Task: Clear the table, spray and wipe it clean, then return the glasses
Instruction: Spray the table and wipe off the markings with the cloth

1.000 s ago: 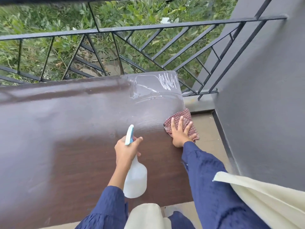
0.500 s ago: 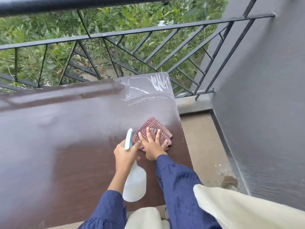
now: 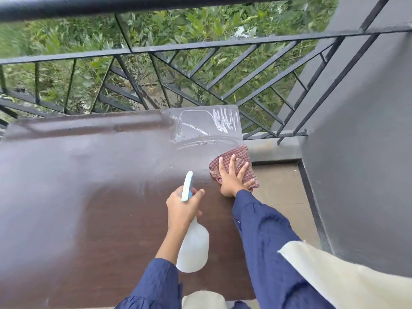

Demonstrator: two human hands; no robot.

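step: wiping | R hand (image 3: 231,177) fingers spread flat on cloth (image 3: 242,152), table (image 3: 89,197) edge 2 o'clock | L hand (image 3: 181,206) curled rnd spray bottle (image 3: 192,248), 5 o'clock | next: prob sweep twd 9 o'clock | glasses unseen

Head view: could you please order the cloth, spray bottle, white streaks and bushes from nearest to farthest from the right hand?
1. Cloth, directly under the right hand.
2. Spray bottle, to its left, and white streaks, far corner: too close to call.
3. Bushes, beyond the railing.
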